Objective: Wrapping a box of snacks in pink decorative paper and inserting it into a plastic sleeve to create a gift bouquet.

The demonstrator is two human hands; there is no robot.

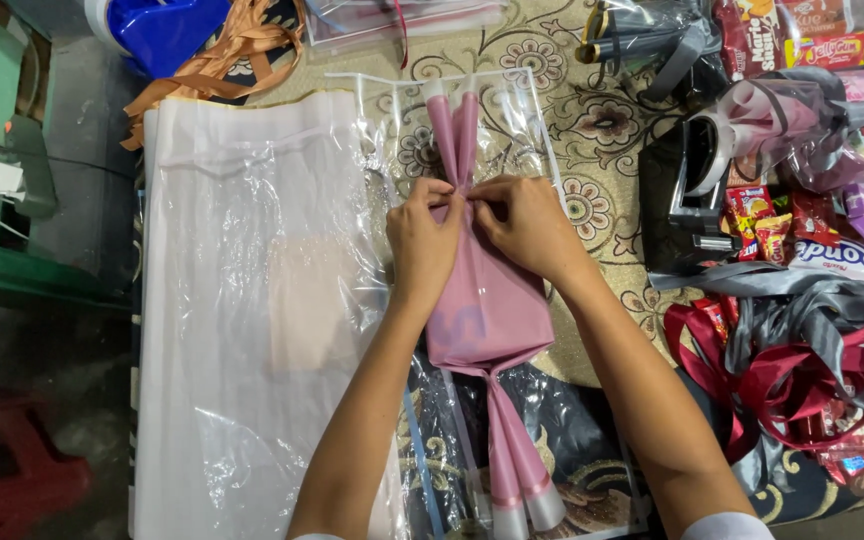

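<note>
Nearest the camera, the twisted lower tail of the pink wrapped parcel fans out with pale tips, lying over a clear plastic sheet on the patterned cloth that covers the surface. The parcel's wide body lies just above that tail, between the person's two forearms.

Further up, both hands meet at the parcel's upper neck, where the pink wrap is gathered tight. The left hand is closed in a pinch, thumb and fingertips pressing the gathered wrap from the parcel's left side. The right hand is likewise closed, its fingertips pinching the same neck from the right, touching the left hand's fingers. Beyond the hands the wrap splays into two upright pink flaps with pale ends.

Left of the parcel, a large stack of translucent white sheets lies flat, just beside it. Right of the parcel, well apart, a black tape dispenser stands, with grey and dark red ribbons piled nearer the camera than it and snack packets scattered around and beyond it. Farthest from the parcel, up and left, lie an orange ribbon and a blue plastic container.
</note>
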